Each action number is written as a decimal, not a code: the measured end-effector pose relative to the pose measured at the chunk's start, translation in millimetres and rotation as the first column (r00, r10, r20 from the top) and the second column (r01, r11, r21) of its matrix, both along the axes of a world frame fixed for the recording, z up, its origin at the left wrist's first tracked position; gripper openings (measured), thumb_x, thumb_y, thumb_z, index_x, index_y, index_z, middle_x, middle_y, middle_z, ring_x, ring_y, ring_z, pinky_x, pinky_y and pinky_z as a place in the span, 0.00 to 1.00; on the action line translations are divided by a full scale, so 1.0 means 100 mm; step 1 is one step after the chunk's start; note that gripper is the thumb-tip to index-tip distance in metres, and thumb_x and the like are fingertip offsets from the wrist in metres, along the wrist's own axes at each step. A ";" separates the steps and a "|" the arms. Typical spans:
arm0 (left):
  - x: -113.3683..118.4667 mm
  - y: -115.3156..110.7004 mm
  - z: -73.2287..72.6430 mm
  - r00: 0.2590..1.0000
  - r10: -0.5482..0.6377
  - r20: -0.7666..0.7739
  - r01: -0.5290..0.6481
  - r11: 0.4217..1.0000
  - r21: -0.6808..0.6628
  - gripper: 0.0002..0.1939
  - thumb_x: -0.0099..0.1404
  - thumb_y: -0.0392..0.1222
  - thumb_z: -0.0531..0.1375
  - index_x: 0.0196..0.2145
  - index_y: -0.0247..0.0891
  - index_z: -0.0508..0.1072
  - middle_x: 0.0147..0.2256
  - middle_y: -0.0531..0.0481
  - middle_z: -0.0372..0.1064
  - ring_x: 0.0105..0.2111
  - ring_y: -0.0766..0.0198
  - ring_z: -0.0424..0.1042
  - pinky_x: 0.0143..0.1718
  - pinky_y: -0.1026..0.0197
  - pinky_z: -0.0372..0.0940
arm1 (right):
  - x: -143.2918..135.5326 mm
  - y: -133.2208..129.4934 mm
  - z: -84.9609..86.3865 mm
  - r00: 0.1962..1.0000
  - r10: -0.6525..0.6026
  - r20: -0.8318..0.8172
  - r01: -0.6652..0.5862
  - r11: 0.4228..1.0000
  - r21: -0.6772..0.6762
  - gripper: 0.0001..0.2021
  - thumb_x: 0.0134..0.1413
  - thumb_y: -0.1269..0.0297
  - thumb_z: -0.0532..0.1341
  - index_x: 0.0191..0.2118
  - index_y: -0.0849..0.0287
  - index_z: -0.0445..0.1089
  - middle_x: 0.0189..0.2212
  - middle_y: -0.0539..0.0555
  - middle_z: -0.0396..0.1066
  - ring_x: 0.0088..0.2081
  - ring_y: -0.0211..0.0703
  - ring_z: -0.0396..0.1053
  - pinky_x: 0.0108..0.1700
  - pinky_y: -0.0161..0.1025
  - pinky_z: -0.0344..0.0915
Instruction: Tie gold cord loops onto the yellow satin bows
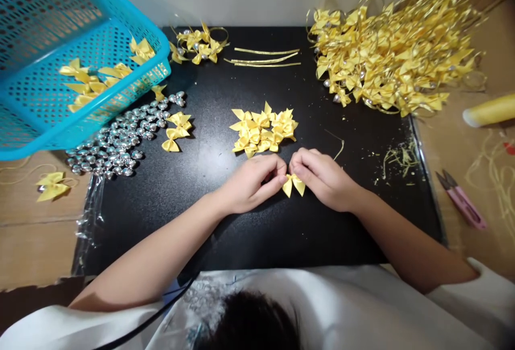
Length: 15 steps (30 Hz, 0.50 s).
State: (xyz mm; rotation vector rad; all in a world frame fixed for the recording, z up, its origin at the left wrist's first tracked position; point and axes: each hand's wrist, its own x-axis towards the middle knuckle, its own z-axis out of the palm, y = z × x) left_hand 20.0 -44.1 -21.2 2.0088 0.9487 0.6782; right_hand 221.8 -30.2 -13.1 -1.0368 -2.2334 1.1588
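Between both hands, over the middle of the black table, is a yellow ribbon bow (294, 185) with its two pointed tails hanging toward me. My left hand (257, 181) pinches the bow's left side. On the other side my right hand (324, 178) closes its thumb and fingers on the bow too. The bow's loops are mostly hidden behind my fingers. Just beyond my hands lies a small heap of yellow bows (263, 130). A few more loose bows (177, 131) rest to the left of it.
A blue basket (161, 73) with bows leans at upper left, beside silver beads (116, 143). Gold cords (265, 62) lie at the back. A large pile of finished bows (394, 55) fills the upper right. Pink thread snips (462, 199) and a yellow spool (491, 111) sit at right.
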 end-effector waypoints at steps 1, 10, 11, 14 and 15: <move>-0.01 0.00 0.01 1.000 -0.022 0.012 0.022 1.000 -0.015 0.09 0.68 0.41 0.50 0.30 0.40 0.62 0.26 0.54 0.63 0.26 0.65 0.62 0.32 0.62 0.61 | 0.00 0.00 0.00 0.999 0.034 -0.001 -0.034 0.999 -0.001 0.15 0.69 0.58 0.46 0.29 0.55 0.56 0.24 0.48 0.63 0.28 0.39 0.60 0.37 0.39 0.57; -0.03 0.01 0.01 0.992 -0.116 0.048 0.119 0.991 -0.066 0.11 0.65 0.39 0.50 0.25 0.41 0.54 0.22 0.57 0.55 0.24 0.65 0.56 0.34 0.61 0.59 | -0.01 -0.02 -0.03 0.975 0.217 -0.051 -0.219 0.975 -0.041 0.15 0.70 0.60 0.44 0.30 0.56 0.55 0.26 0.47 0.61 0.31 0.39 0.59 0.43 0.41 0.55; -0.03 0.01 0.02 0.992 -0.114 0.056 0.118 0.990 -0.074 0.11 0.64 0.38 0.51 0.25 0.41 0.53 0.22 0.57 0.55 0.24 0.65 0.56 0.34 0.61 0.59 | -0.01 -0.03 -0.03 0.974 0.219 -0.053 -0.222 0.974 -0.041 0.15 0.70 0.60 0.44 0.30 0.56 0.55 0.26 0.47 0.61 0.31 0.39 0.59 0.43 0.41 0.55; -0.03 0.01 0.02 0.989 -0.115 0.089 0.123 0.988 -0.092 0.12 0.62 0.38 0.54 0.25 0.41 0.53 0.22 0.57 0.54 0.25 0.66 0.55 0.34 0.61 0.59 | -0.01 -0.03 -0.03 0.974 0.219 -0.052 -0.221 0.975 -0.037 0.15 0.70 0.60 0.43 0.31 0.56 0.56 0.27 0.48 0.62 0.31 0.39 0.59 0.43 0.42 0.55; -0.03 0.01 0.03 0.988 -0.116 0.100 0.126 0.987 -0.098 0.13 0.62 0.39 0.55 0.24 0.41 0.52 0.22 0.57 0.54 0.25 0.66 0.55 0.33 0.61 0.59 | -0.02 -0.03 -0.03 0.974 0.220 -0.053 -0.222 0.974 -0.036 0.15 0.70 0.60 0.43 0.31 0.56 0.55 0.27 0.48 0.62 0.31 0.40 0.59 0.43 0.42 0.56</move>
